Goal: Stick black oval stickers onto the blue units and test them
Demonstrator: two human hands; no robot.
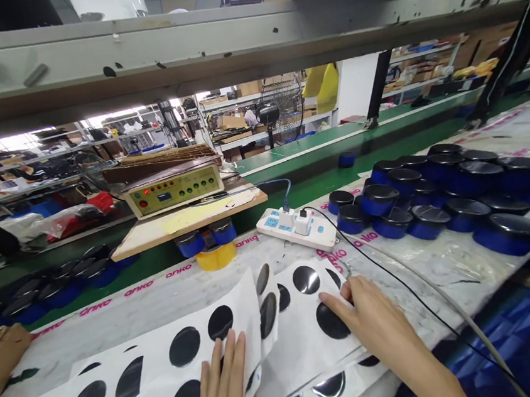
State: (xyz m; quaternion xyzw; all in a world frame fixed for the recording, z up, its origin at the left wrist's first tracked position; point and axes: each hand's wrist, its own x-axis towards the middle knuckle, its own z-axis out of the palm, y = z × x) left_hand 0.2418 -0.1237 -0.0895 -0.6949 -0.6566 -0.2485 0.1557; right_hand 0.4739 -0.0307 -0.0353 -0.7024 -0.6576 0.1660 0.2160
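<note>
White sheets bearing black round stickers (184,346) lie overlapped on the bench in front of me. My left hand (225,382) rests flat with fingers stretched over one sheet, whose right edge curls up beside the fingertips. At the right edge of another sticker sheet (286,360) is my right hand (376,316). Its thumb lies on top, by a black round sticker (332,319), while the other fingers are bent at the sheet's edge and partly hidden. More sheets show underneath.
A white power strip (296,228) with plugs and cables lies beyond the sheets. Many blue-sided, black-topped round pieces (462,181) are piled at right, others (60,280) at left. A control box (173,186) sits on a wooden board over a yellow roll (216,256). A shelf beam (248,36) crosses above.
</note>
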